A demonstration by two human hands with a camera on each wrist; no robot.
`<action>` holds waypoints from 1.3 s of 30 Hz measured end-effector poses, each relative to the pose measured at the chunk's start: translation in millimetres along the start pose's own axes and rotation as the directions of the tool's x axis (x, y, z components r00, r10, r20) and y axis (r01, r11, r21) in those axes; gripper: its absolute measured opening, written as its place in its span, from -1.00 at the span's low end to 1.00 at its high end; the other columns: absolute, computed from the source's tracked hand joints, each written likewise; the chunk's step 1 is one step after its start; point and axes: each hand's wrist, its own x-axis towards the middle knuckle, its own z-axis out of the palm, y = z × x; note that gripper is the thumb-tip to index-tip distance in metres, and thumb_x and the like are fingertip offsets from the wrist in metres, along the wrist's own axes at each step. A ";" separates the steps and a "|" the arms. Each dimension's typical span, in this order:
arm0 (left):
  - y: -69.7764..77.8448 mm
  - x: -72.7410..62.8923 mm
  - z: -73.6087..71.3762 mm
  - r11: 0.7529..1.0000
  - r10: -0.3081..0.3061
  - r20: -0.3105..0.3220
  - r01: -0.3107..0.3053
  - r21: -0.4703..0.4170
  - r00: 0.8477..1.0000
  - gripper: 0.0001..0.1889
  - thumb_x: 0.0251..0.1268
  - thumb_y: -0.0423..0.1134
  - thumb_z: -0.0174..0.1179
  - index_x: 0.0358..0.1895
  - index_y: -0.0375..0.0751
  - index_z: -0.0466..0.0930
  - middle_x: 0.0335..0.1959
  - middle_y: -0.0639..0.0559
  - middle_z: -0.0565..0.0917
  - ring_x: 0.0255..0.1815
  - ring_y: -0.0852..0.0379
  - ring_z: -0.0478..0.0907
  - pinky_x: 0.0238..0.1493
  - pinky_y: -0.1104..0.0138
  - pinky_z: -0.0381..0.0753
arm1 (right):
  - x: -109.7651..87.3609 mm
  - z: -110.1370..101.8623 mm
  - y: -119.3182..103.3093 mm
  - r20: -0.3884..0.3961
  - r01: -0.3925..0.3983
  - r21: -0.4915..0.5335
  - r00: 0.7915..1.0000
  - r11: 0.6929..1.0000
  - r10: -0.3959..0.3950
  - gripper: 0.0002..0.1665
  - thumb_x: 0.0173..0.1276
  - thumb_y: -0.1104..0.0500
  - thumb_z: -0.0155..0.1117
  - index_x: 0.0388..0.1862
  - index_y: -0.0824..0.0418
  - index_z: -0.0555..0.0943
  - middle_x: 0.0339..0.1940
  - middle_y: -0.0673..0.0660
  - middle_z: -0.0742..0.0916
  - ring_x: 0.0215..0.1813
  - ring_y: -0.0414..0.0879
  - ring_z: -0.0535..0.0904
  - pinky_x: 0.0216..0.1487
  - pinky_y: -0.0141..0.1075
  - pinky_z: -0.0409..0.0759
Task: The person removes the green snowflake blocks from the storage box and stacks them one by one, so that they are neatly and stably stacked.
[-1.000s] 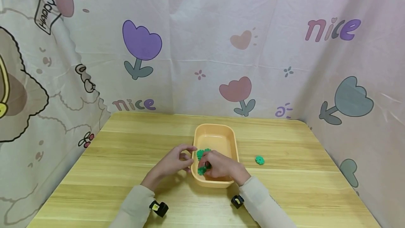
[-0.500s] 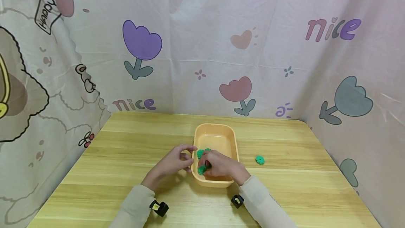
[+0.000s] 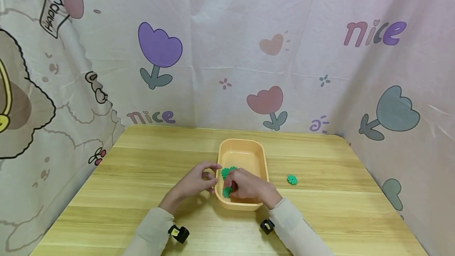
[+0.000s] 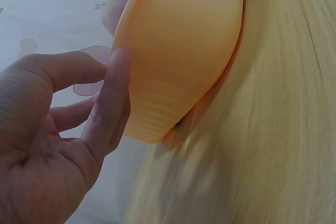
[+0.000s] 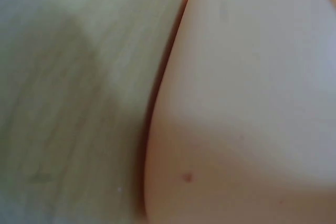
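Note:
In the head view, a yellow-orange plastic tray [image 3: 241, 145] stands on the wooden table. Its left rim is held by my left hand [image 3: 195, 179], and the left wrist view shows the thumb [image 4: 113, 87] against the outer wall. My right hand [image 3: 247, 185] reaches over the right side into the tray, fingers curled and pinching at a green interlocking disc [image 3: 226, 192] with a notched edge. More green discs [image 3: 225, 173] lie by the tray's left wall, just beyond those fingers. The right wrist view shows only the tray's outer wall [image 5: 236, 103] and table.
One loose green disc [image 3: 292, 179] lies on the table [image 3: 320, 216] to the right of the tray. Black wrist cameras [image 3: 179, 234] sit at both sleeves. A printed cloth [image 3: 227, 50] hangs behind the table and along its sides.
Both hands and the tray stay in place. The green disc at my right fingertips has shifted and turned slightly.

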 end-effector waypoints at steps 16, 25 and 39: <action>0.2 -0.2 0.1 1.000 -0.011 -0.007 0.011 0.000 1.000 -0.49 0.47 -0.45 0.14 0.42 -0.49 0.33 0.32 -0.44 0.36 -0.17 -0.05 0.67 -0.19 0.14 0.87 | -7.9 -7.7 0.1 -0.062 -0.018 0.069 0.998 0.997 0.022 -0.83 0.10 0.34 0.56 -0.31 0.20 0.77 -0.37 0.04 0.78 -0.37 -0.27 0.63 -0.33 -0.57 0.64; 0.5 1.2 0.2 1.000 -0.015 -0.014 0.015 -0.010 1.000 -0.48 0.45 -0.43 0.17 0.42 -0.48 0.33 0.26 -0.47 0.38 -0.20 -0.08 0.68 -0.22 0.24 0.86 | -23.2 -25.3 5.2 -0.120 -0.032 0.145 0.992 0.989 0.050 -0.79 0.12 0.39 0.52 -0.24 0.26 0.77 -0.34 0.08 0.79 -0.36 -0.24 0.66 -0.31 -0.51 0.72; 1.2 0.0 0.7 1.000 -0.018 -0.023 0.018 0.004 1.000 -0.48 0.43 -0.43 0.19 0.41 -0.45 0.36 0.26 -0.42 0.40 -0.18 -0.10 0.68 -0.20 0.23 0.86 | -49.2 -53.7 9.8 -0.197 -0.077 0.174 0.974 0.982 0.111 -0.80 0.11 0.38 0.51 -0.25 0.28 0.76 -0.34 0.09 0.78 -0.37 -0.26 0.65 -0.31 -0.46 0.74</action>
